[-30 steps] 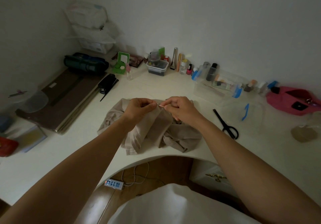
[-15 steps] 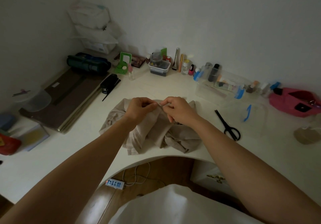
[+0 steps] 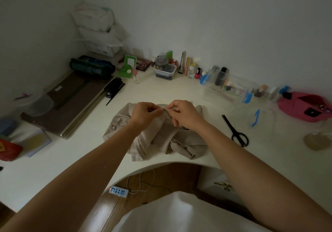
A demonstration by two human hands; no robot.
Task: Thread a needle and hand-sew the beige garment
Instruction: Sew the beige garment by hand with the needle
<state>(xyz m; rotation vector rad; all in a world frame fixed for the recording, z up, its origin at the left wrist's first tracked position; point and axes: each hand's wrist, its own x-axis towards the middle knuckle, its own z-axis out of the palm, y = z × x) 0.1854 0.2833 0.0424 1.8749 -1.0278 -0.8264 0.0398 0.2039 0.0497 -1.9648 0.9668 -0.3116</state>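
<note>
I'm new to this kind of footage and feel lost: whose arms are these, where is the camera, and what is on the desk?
No machine here: a person works with bare hands. All pictures come from one wide-angle camera worn on the head, looking down, so the arms reach in from below. The left hand and right hand meet over a crumpled beige garment on the white desk, both pinching a thin item, likely the needle, though it is too small to be sure. Black scissors lie to the right, untouched; a pink pouch and small bottles sit near the wall.
</note>
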